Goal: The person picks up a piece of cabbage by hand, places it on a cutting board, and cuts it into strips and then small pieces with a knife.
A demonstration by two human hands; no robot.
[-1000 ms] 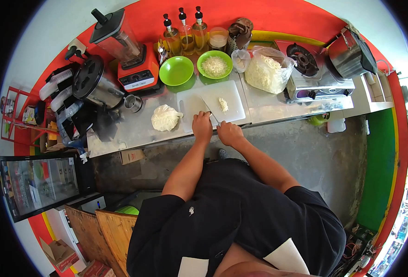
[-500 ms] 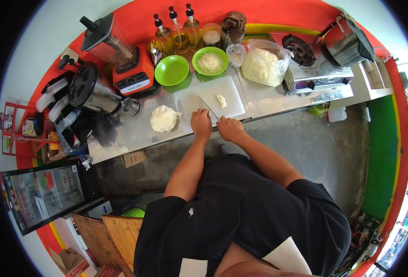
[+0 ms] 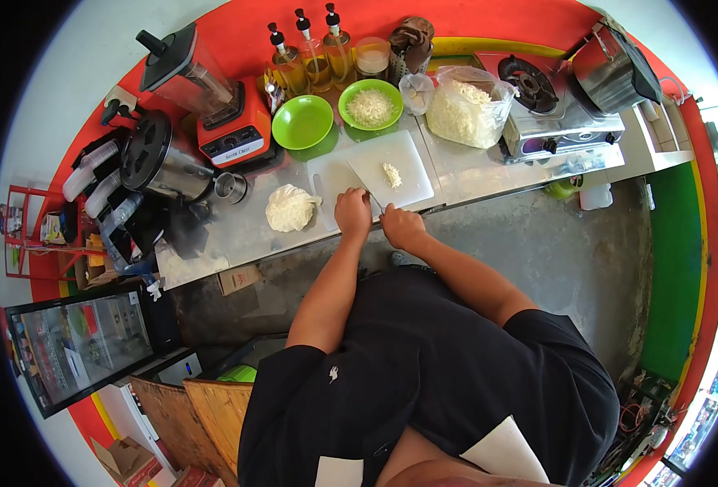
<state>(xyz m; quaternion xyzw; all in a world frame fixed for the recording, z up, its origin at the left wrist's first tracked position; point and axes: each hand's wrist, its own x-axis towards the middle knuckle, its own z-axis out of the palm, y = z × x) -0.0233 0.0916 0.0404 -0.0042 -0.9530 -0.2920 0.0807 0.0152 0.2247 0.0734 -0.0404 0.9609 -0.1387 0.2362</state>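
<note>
My right hand (image 3: 403,227) is closed round the handle of a knife (image 3: 363,180), its blade slanting away to the left over the white cutting board (image 3: 413,148). Beside the blade, at the board's near edge, my left hand (image 3: 352,213) has its fingers curled in; I cannot tell what they hold. A small heap of chopped pale food (image 3: 391,174) lies on the board, right of the blade. Left of the board sits a crumpled white plastic bag (image 3: 291,209). Behind it stand a green bowl of chopped pale food (image 3: 370,105) and an empty green bowl (image 3: 303,123).
A clear bag of pale shreds (image 3: 466,118) stands right of the bowls, near a gas stove (image 3: 566,134) with a large pot (image 3: 611,71). A red blender (image 3: 233,138), a metal cup (image 3: 230,187) and pump bottles (image 3: 318,65) line the counter's left and back.
Both hands and the knife stay in nearly the same place at the board's near edge. The view has shifted very slightly.
</note>
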